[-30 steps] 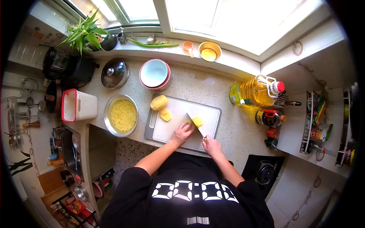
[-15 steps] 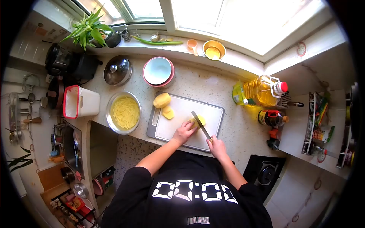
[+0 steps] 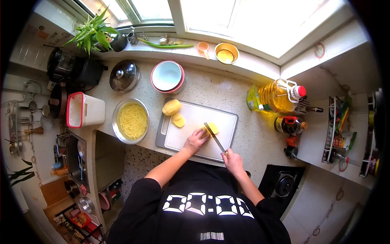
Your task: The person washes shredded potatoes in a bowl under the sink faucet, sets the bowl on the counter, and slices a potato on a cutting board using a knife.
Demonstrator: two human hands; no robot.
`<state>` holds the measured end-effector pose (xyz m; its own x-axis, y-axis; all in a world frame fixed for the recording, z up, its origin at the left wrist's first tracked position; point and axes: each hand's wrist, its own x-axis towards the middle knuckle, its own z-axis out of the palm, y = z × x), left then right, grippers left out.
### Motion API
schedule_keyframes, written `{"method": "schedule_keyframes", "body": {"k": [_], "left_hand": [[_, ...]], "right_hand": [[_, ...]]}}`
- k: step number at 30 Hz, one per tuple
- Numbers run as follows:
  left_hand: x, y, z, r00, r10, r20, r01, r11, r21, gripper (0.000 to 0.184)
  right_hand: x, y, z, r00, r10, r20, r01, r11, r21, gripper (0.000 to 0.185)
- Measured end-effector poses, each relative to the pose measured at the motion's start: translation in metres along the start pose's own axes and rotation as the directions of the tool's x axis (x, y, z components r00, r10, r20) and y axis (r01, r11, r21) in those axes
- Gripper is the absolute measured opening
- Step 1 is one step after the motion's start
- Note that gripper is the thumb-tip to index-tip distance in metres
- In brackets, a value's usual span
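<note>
A cutting board (image 3: 183, 137) with a grey edge lies on the counter in front of me. My right hand (image 3: 233, 161) is closed around the handle of a kitchen knife (image 3: 216, 138), its blade slanting up and to the left. Beside the blade, my left hand (image 3: 196, 140) holds a potato piece down with bent fingertips, which partly hide it. Yellow potato slices (image 3: 213, 127) show at the blade's right side. On the board's upper left rest a peeled potato (image 3: 171, 107) and, touching or nearly touching it, cut potato chunks (image 3: 178, 120).
Left of the board stands a glass bowl (image 3: 115, 124) of potato shreds (image 3: 133, 120). Stacked bowls (image 3: 167, 76) and a pot lid (image 3: 124, 76) sit behind. An oil jug (image 3: 278, 96) and a dark sauce bottle (image 3: 287, 125) stand at right; a white container (image 3: 91, 110) is at left.
The whole view has shifted very slightly. The knife and both hands keep nearly the same position at the potato.
</note>
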<state>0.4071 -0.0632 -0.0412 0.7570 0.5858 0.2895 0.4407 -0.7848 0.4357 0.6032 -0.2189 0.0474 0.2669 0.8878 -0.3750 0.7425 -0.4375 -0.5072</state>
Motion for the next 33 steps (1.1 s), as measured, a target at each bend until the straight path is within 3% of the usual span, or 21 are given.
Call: {"method": "schedule_keyframes", "body": {"k": [33], "left_hand": [[0.001, -0.001, -0.002, 1.000, 0.005, 0.012, -0.005, 0.999, -0.040, 0.037]], "right_hand": [[0.034, 0.013, 0.032, 0.992, 0.022, 0.126, -0.022, 1.000, -0.001, 0.033]]}}
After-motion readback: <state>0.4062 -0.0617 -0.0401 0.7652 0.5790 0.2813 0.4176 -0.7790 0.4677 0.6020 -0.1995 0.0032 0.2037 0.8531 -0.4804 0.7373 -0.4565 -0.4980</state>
